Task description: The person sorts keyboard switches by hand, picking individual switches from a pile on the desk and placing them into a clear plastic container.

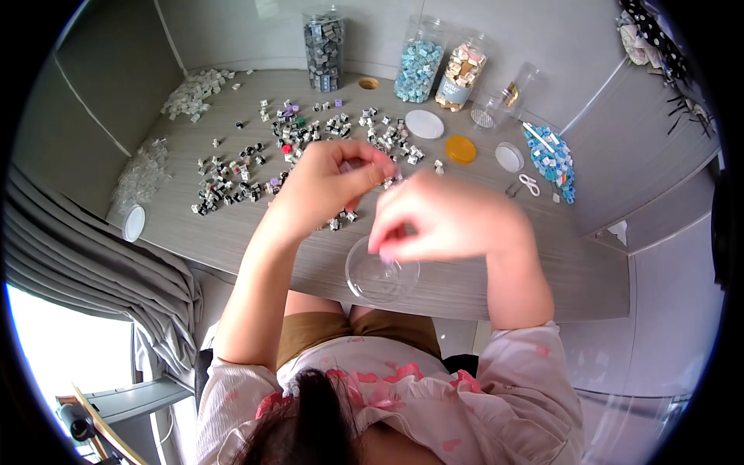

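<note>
My left hand (333, 174) is raised over the middle of the desk, its fingers pinched round something small and pale that I cannot make out. Close beside it, my right hand (434, 217) is bent downward and somewhat blurred, thumb and fingers together above a clear round dish (382, 280) at the desk's front edge. Whatever is in its fingertips is too small to name. Behind and left of my hands, small black and white switch-like pieces (244, 170) lie scattered, with a red piece (287, 149) among them.
Along the back stand a jar of grey pieces (324, 50), a jar of blue pieces (419, 70) and a jar of cream pieces (463, 74). Blue tiles (552, 163), a yellow lid (460, 150) and a white lid (425, 124) lie right. Clear pieces (142, 174) lie left.
</note>
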